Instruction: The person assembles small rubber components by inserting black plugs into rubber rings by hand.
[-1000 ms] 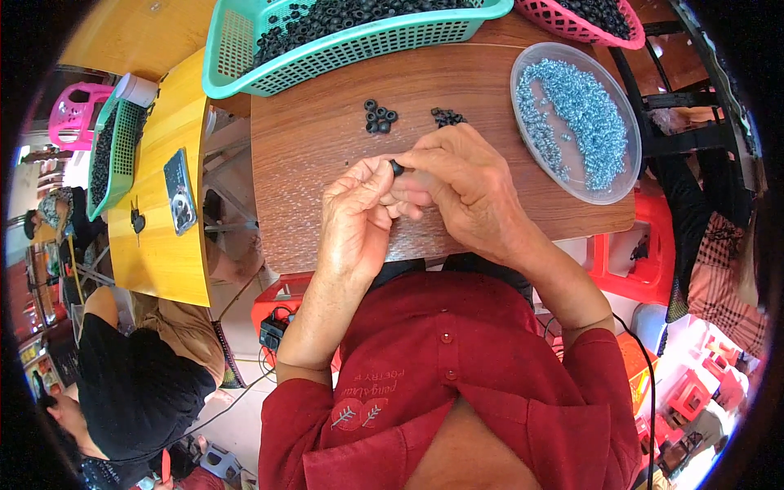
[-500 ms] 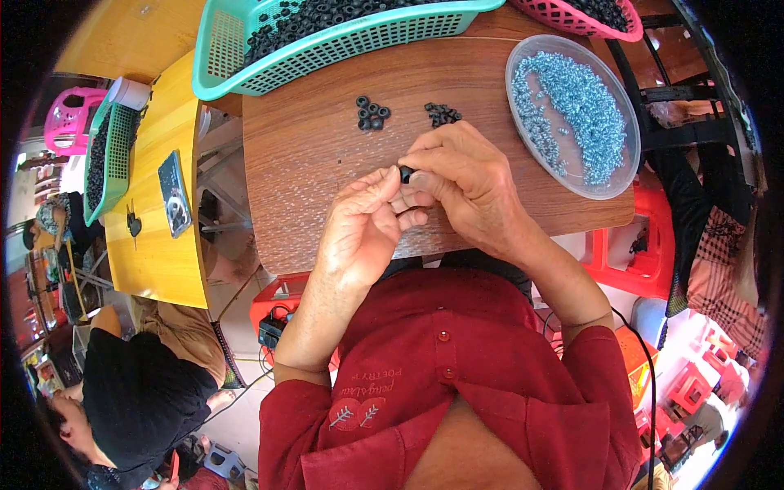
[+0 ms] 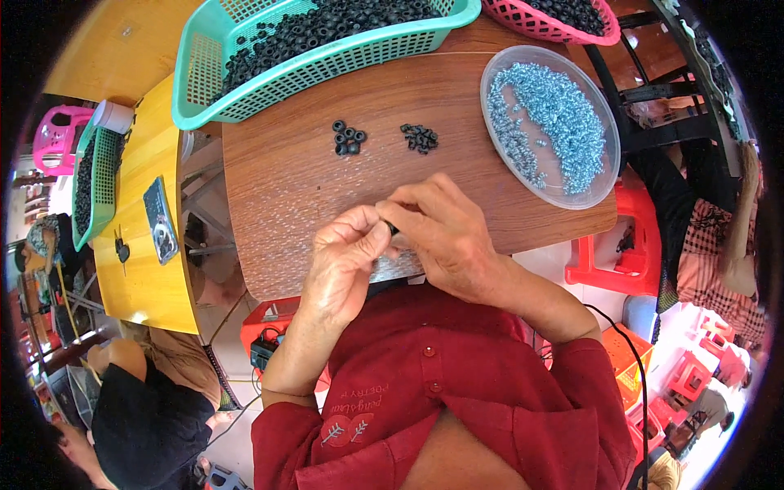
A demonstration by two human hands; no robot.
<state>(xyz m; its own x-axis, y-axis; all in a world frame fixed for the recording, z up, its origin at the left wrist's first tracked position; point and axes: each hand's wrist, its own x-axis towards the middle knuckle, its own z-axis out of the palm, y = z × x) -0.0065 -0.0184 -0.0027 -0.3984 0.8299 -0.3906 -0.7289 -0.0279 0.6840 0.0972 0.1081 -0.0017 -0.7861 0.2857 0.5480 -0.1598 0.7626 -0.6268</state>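
Observation:
Above the near part of the wooden table, my left hand (image 3: 341, 260) and my right hand (image 3: 445, 233) meet at their fingertips. Pinched between them is a small black round part (image 3: 393, 229), mostly hidden by the fingers, so I cannot tell which hand bears it more. Beyond the hands lies a little cluster of black ring-shaped parts (image 3: 348, 137). To its right is a pile of smaller black pieces (image 3: 419, 139). A clear round plastic tray (image 3: 590, 198) at the right holds many small shiny blue metallic pieces (image 3: 563, 122).
A green basket (image 3: 327, 59) of black parts stands along the table's far edge, with a pink basket (image 3: 563, 28) beside it. Left is a yellow table (image 3: 151, 290) carrying a flat packet (image 3: 161, 220) and another green basket (image 3: 102, 188). A person in black (image 3: 151, 420) sits at lower left.
My joined hands have come closer to my body, and the fingers now cover more of the black part. The view has shifted slightly, showing more of the far baskets.

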